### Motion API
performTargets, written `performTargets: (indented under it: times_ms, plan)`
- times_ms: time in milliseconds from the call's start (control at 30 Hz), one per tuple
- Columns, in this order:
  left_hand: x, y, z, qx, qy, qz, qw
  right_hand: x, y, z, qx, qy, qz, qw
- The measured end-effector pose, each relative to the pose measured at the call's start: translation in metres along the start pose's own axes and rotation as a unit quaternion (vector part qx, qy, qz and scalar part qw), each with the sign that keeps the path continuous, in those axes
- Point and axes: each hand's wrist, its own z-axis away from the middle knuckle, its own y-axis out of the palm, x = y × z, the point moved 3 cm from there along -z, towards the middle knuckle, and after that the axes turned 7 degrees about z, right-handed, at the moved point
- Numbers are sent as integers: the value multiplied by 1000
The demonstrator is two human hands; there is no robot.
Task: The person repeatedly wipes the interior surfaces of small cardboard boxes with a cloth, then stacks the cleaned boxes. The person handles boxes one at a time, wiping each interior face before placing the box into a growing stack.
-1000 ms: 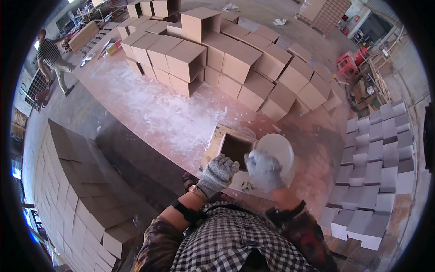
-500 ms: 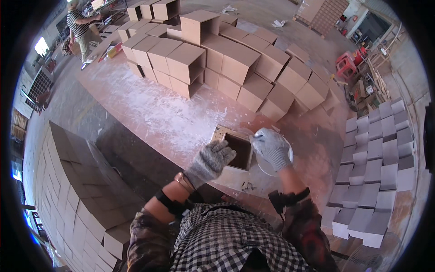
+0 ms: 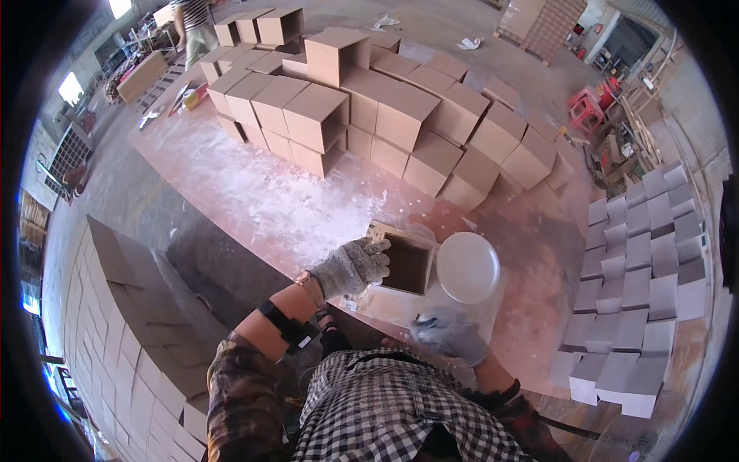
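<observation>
Just inside the near edge of a reddish, white-smeared table (image 3: 254, 192): one open-topped box (image 3: 409, 266), mouth upward, brown inside, pale at the rim. Left hand (image 3: 348, 269), gloved: at the box's left wall, fingers bent against or over it; firm grip or light touch, cannot tell. Right hand (image 3: 450, 335), gloved: apart from the left and from the box, low by the table's near side; blurred, so whether it pinches anything cannot be told. Likeliest fault: box slides or turns; cause, steadying from one side only, on a surface that looks dusty. Round white lid or tub (image 3: 468, 267), one: just right of the box; liable to be knocked or smeared, should the right hand swing up carelessly. Brown open-ended boxes (image 3: 265, 100), many: tiered on the table's far part. Single raised box (image 3: 327, 60), on top of these: judged the first to topple if the table is jolted. Left-hand stack of brown boxes (image 3: 115, 308), closely packed: a stray left elbow might catch its nearest corner. Pale grey boxes (image 3: 639, 254), at right: uneven tiers, well apart from both hands; lesser risk.
</observation>
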Motion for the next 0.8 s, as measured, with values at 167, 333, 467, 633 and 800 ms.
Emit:
performTargets:
  times_ms: [167, 333, 467, 633, 800]
  plan:
    - [-15, 5, 17, -59, -37, -71, 995, -26, 2, 16, -91, 90, -101, 987]
    - [-37, 28, 18, -156, -131, -127, 971, -40, 10, 12, -82, 386, -495, 774]
    - [-42, 4, 24, -151, -147, -67, 975, -52, 27, 11, -58, 373, -696, 611]
    - [-26, 9, 34, -104, -91, -85, 987, -40, 0, -1, -148, 334, -756, 543]
    - [-55, 16, 20, -155, -106, -58, 980, -65, 18, -12, -73, 404, -566, 715]
